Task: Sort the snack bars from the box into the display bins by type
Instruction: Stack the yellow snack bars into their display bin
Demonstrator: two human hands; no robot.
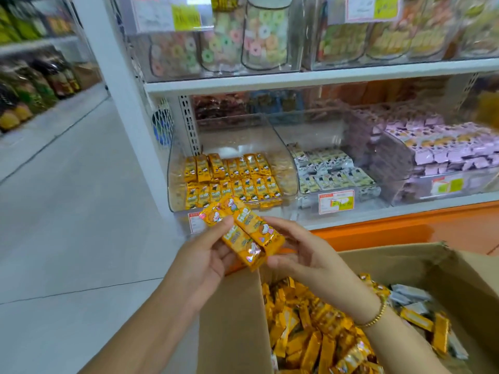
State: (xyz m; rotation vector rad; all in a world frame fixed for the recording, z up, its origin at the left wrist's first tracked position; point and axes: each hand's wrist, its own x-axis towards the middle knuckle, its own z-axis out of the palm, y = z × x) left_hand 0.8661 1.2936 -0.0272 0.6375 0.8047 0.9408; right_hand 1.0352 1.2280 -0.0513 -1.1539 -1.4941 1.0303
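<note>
Ring-candy jars (264, 36) on upper shelf (324, 76); bottled goods (32, 85) far left; tiled floor (67, 211).

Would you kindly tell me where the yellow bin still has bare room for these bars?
The yellow bin is bare behind its back row of yellow bars, up to the rear wall. Its front two rows are packed edge to edge. The white bin is covered and the purple bin is stacked high.

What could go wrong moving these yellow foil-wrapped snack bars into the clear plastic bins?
The yellow foil-wrapped snack bars, loosely stacked between left hand and right hand, could slide apart and drop. The clear plastic bin of white-wrapped bars adjoins the yellow-bar bin, so one might land wrong.
</note>
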